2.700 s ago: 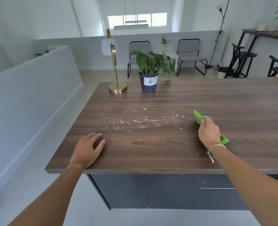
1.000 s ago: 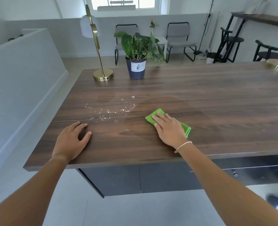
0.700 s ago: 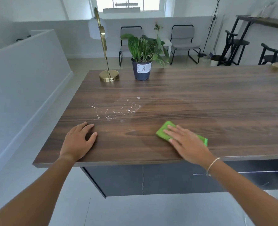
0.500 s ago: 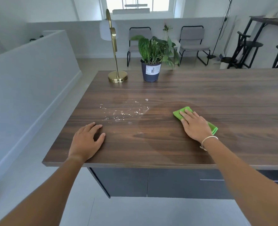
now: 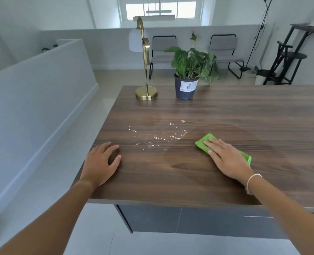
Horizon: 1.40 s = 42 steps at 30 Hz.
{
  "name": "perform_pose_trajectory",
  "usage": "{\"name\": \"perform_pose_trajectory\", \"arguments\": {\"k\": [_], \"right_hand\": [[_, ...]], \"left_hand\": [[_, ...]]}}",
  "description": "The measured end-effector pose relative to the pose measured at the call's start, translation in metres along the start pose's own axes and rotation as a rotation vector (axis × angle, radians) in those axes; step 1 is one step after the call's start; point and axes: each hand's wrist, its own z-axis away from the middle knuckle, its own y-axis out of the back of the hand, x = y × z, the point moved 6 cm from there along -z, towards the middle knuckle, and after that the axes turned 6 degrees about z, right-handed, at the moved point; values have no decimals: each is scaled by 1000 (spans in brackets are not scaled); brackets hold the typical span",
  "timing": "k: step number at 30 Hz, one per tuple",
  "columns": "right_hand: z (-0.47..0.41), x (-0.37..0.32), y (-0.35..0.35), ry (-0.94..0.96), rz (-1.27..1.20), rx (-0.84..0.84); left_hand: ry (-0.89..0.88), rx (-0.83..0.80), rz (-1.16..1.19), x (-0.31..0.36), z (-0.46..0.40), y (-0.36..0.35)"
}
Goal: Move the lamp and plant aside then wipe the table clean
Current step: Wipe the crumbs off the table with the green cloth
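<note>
A gold lamp [image 5: 146,92] and a potted plant [image 5: 186,85] in a dark pot stand side by side at the far left corner of the dark wooden table [image 5: 244,115]. White crumbs [image 5: 157,135] are scattered on the wood between my hands. My right hand [image 5: 226,159] lies flat, fingers spread, pressing a green cloth [image 5: 204,143] onto the tabletop just right of the crumbs. My left hand [image 5: 101,162] rests palm down near the table's front left corner, holding nothing.
A low white partition wall [image 5: 42,100] runs along the left of the table. Two grey chairs [image 5: 224,50], a floor lamp and black stools [image 5: 288,57] stand on the floor beyond the far edge. Dark cabinet fronts [image 5: 198,219] sit under the table.
My right hand has swept the green cloth from the right side leftward and around over the wood, and the right part of the crumb patch is gone. My left hand has stayed put.
</note>
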Motion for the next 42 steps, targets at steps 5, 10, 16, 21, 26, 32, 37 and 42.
{"name": "perform_pose_trajectory", "arguments": {"k": [5, 10, 16, 21, 26, 32, 37, 42], "right_hand": [[-93, 14, -8, -210, -33, 21], [-140, -91, -36, -11, -93, -47], [-52, -138, -38, 301, -87, -92], [-90, -52, -21, 56, -73, -45], [-160, -48, -35, -152, -57, -32], [-166, -181, -57, 417, -73, -176], [-122, -127, -44, 549, -130, -182], [-216, -90, -50, 310, -92, -149]], "left_hand": [[9, -28, 44, -15, -25, -8], [-27, -31, 72, -22, -42, -12], [-73, -55, 83, -23, -52, -15], [-102, -49, 71, -19, -56, -18], [-137, -113, 71, -21, -47, -21], [0, -44, 87, -29, -58, -12], [3, -21, 120, -24, -56, -10], [49, 3, 83, -22, -51, -9]]}}
